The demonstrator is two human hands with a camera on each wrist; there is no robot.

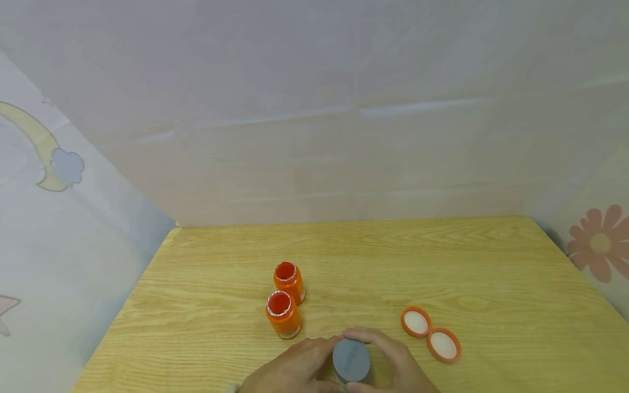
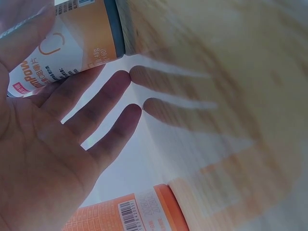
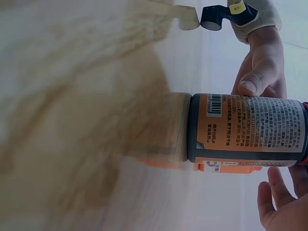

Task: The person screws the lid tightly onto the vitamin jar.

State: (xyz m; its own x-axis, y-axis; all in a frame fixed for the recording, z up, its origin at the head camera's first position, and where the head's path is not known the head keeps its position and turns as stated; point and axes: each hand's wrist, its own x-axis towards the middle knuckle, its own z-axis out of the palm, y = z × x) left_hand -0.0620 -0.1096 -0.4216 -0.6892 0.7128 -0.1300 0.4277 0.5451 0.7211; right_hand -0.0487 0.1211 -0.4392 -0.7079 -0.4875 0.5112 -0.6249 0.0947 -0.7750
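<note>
A supplement bottle [image 3: 250, 126] with an orange and white label stands upright on the table, its grey lid [image 1: 351, 360] uppermost. My left hand [image 1: 295, 368] grips the bottle's side between thumb and index finger. Its other fingers [image 2: 103, 103] are spread apart just above the table in the left wrist view. From the other side, my right hand [image 1: 395, 363] has thumb and index finger around the lid. The lid's top edge is cut off in the right wrist view, so the exact contact there is partly hidden.
Two lidless orange bottles, a front one [image 1: 285, 319] and a rear one [image 1: 290, 284], stand close together left of the hands. Two orange caps, a nearer one [image 1: 444, 345] and a farther one [image 1: 416, 322], lie white side up on the right. Patterned cloth walls [image 1: 314, 164] enclose the wooden table [image 1: 196, 284].
</note>
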